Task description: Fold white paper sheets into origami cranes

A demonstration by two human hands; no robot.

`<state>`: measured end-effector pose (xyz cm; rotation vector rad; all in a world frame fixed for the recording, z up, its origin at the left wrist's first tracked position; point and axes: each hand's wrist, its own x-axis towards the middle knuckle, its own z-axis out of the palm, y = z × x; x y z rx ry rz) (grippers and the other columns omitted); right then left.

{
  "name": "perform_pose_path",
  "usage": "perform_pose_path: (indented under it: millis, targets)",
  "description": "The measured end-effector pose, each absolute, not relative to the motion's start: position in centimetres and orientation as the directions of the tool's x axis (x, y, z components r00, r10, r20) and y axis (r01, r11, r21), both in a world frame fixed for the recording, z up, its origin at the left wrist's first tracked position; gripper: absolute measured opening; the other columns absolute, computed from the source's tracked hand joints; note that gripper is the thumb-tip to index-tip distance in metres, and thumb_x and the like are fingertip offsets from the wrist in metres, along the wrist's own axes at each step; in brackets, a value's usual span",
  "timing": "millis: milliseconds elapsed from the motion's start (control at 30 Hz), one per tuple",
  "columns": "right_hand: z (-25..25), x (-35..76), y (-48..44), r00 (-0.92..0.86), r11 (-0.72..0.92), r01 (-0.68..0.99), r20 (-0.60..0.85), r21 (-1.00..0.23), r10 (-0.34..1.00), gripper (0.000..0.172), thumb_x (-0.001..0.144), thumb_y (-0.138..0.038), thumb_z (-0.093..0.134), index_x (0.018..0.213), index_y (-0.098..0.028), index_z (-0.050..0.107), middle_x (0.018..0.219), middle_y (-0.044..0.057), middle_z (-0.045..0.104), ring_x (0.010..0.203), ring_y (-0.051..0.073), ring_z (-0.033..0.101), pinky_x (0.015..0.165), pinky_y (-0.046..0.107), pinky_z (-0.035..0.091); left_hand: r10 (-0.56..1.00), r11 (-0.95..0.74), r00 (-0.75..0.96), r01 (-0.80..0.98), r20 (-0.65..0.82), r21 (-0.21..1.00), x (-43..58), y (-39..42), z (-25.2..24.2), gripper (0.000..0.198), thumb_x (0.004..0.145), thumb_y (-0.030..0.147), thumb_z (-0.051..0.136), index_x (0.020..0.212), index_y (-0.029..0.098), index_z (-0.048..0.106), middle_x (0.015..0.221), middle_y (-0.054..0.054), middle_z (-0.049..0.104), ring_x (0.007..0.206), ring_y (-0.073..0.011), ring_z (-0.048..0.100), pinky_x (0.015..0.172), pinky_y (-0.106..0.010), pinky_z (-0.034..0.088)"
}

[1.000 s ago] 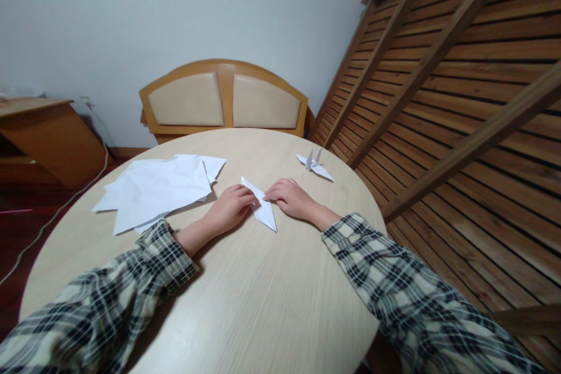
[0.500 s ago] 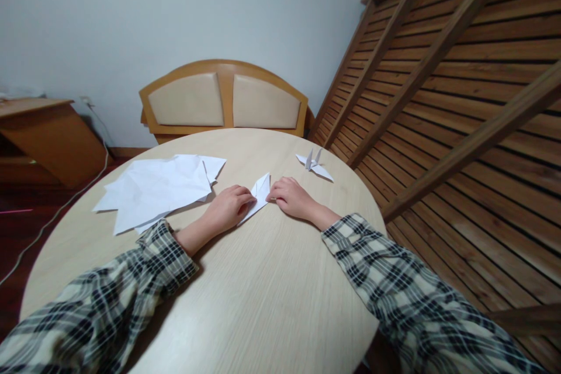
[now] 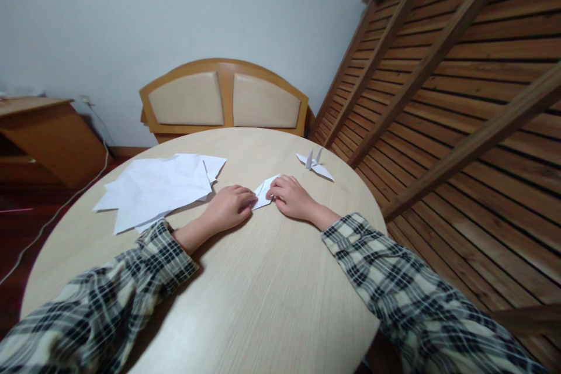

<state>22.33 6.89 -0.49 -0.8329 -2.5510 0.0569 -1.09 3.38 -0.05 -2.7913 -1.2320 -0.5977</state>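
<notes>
A small piece of folded white paper (image 3: pixel 263 193) lies on the round table between my two hands. My left hand (image 3: pixel 230 208) rests on the tabletop with its fingers curled, thumb and fingertips pinching the paper's left end. On the other side, my right hand (image 3: pixel 291 196) has its fingers bent over the right end, gripping it. Both hands cover parts of the paper, so its full outline is hidden. Beyond my right hand stands a finished-looking white paper crane (image 3: pixel 316 166) with its wings spread.
Several white paper sheets (image 3: pixel 158 190) overlap on the left of the round wooden table (image 3: pixel 263 292). Behind it stands a padded headboard (image 3: pixel 227 93). A slatted wooden frame (image 3: pixel 464 87) leans along the right side. A desk (image 3: pixel 48 140) and a white cable (image 3: pixel 65 201) are at left.
The folded paper has turned clockwise, its upper tip swinging right toward my right hand. My right fingers now lie over its right end, where before they were at its edge.
</notes>
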Motion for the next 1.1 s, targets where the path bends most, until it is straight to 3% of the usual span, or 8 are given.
perform_pose_path:
  millis: [200, 467, 667, 800, 1100]
  targets:
    - [-0.5, 22.3, 6.7, -0.735, 0.827, 0.532, 0.386, -0.183, 0.558, 0.028, 0.083, -0.012, 0.052, 0.105, -0.021, 0.066, 0.104, 0.008, 0.061, 0.105, 0.023, 0.048, 0.094, 0.039, 0.032, 0.71, -0.673, 0.579, 0.725, 0.401, 0.145, -1.3, 4.0, -1.1, 0.037, 0.076, -0.001, 0.049, 0.102, 0.018, 0.067, 0.101, -0.009, 0.074, 0.097, -0.0252, 0.065, 0.088, -0.043, 0.051]
    - [-0.6, 22.2, 6.9, -0.753, 0.84, 0.508, 0.375, -0.193, 0.541, 0.016, 0.088, -0.029, 0.062, 0.101, -0.021, 0.067, 0.101, 0.006, 0.062, 0.102, 0.022, 0.05, 0.09, 0.036, 0.033, 0.753, -0.649, 0.508, 0.681, 0.419, 0.34, -1.7, 4.5, -2.3, 0.042, 0.074, -0.005, 0.043, 0.101, 0.017, 0.066, 0.099, -0.01, 0.071, 0.097, -0.0226, 0.064, 0.089, -0.041, 0.051]
    - [-0.9, 22.2, 7.2, -0.748, 0.837, 0.515, 0.38, -0.183, 0.544, 0.015, 0.09, -0.032, 0.062, 0.098, -0.02, 0.069, 0.1, 0.006, 0.063, 0.1, 0.021, 0.051, 0.088, 0.035, 0.034, 0.736, -0.674, 0.541, 0.641, 0.406, 0.367, -1.3, 3.8, -1.5, 0.014, 0.088, 0.021, 0.055, 0.1, 0.018, 0.061, 0.098, -0.01, 0.067, 0.097, -0.0239, 0.061, 0.088, -0.042, 0.05]
    - [-0.9, 22.1, 7.2, -0.747, 0.838, 0.509, 0.382, -0.198, 0.544, 0.017, 0.091, -0.034, 0.061, 0.098, -0.021, 0.069, 0.099, 0.006, 0.063, 0.099, 0.02, 0.051, 0.087, 0.035, 0.034, 0.76, -0.648, 0.528, 0.653, 0.378, 0.392, -1.3, 3.7, -1.3, 0.021, 0.085, 0.034, 0.065, 0.098, 0.017, 0.061, 0.098, -0.01, 0.067, 0.097, -0.025, 0.061, 0.086, -0.041, 0.05]
    - [-1.2, 22.2, 7.5, -0.753, 0.843, 0.513, 0.386, -0.164, 0.533, 0.019, 0.089, -0.035, 0.065, 0.102, -0.023, 0.07, 0.1, 0.005, 0.063, 0.097, 0.021, 0.052, 0.084, 0.034, 0.034, 0.798, -0.603, 0.502, 0.679, 0.333, 0.419, -1.4, 4.0, -1.5, 0.02, 0.087, 0.035, 0.063, 0.097, 0.018, 0.062, 0.098, -0.01, 0.067, 0.092, -0.0241, 0.062, 0.083, -0.039, 0.05]
